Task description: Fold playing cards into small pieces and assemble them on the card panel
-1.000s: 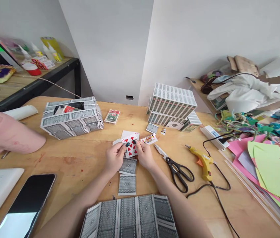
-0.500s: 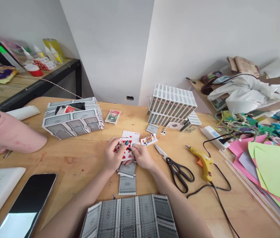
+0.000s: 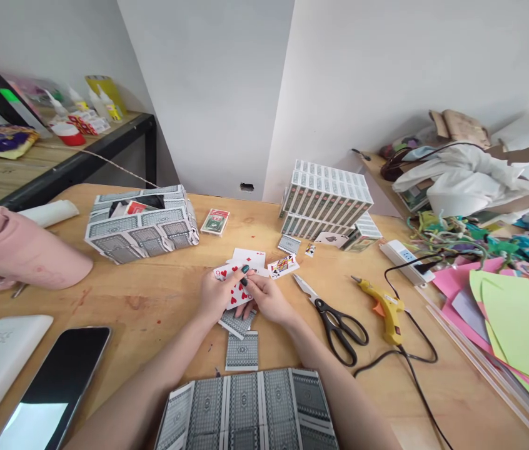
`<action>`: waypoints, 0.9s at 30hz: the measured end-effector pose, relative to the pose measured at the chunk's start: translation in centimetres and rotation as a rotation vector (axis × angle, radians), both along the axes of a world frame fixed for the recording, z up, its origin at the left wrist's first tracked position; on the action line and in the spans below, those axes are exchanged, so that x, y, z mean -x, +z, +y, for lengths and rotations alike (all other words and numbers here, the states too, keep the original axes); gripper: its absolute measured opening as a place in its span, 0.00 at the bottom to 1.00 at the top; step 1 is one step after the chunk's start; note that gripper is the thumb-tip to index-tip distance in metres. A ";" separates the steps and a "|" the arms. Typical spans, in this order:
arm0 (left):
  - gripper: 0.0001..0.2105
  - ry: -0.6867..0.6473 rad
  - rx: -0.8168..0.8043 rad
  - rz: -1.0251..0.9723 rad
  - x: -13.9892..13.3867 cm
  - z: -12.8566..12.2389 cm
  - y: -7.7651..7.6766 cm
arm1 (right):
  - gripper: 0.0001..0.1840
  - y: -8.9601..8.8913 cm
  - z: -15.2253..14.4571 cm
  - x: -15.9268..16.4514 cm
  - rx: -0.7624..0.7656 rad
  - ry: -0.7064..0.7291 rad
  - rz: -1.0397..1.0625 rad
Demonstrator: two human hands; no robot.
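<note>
In the head view a nine of hearts playing card (image 3: 234, 295) is pinched between both hands over the table. My left hand (image 3: 215, 292) grips its left side, thumb on the face. My right hand (image 3: 269, 299) pinches it from the right, and some fingers lie beneath, partly hidden. Under the hands are grey-backed cards (image 3: 242, 351). A diamond card (image 3: 246, 255) lies just beyond, beside a folded face card (image 3: 283, 267). A box covered in grey card backs (image 3: 244, 406) sits in front of my body, between my forearms.
Scissors (image 3: 334, 325) and a yellow glue gun (image 3: 386, 309) with its cord lie to the right. A card-covered box (image 3: 142, 228), a card pack (image 3: 215, 221) and stacked card packs (image 3: 327, 194) stand at the back. A pink bottle (image 3: 34, 250) and a phone (image 3: 53, 387) are at left.
The nine of hearts has tilted, its upper left corner swinging outward to the left. My left thumb has shifted slightly right and up. The whole view has moved a little.
</note>
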State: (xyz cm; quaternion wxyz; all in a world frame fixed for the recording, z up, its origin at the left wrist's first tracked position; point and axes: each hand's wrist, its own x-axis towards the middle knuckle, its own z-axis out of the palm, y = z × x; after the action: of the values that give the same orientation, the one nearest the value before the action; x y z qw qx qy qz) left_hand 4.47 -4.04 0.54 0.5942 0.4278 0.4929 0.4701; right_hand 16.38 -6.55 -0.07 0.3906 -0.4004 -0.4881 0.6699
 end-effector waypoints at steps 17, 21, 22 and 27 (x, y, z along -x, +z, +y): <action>0.10 0.114 -0.275 0.477 0.7 0.0 -0.2 | 0.20 -0.2 0.1 -1.5 -0.122 -0.214 -0.122; 0.10 0.123 -0.260 0.449 0.8 0.1 -0.6 | 0.20 -0.4 0.1 -1.4 -0.143 -0.205 -0.096; 0.10 0.125 -0.276 0.452 0.8 0.1 -0.7 | 0.20 -0.4 0.2 -1.4 -0.144 -0.212 -0.099; 0.09 0.091 -0.464 0.533 1.2 -0.5 -0.8 | 0.15 -0.5 0.3 -1.5 -0.222 -0.422 -0.178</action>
State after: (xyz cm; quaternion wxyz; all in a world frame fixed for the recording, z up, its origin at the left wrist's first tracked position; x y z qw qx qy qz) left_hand 3.27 -4.52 -0.23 0.3103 0.6364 0.5293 0.4675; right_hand 17.91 -6.27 -0.60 0.5187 -0.5056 -0.4969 0.4779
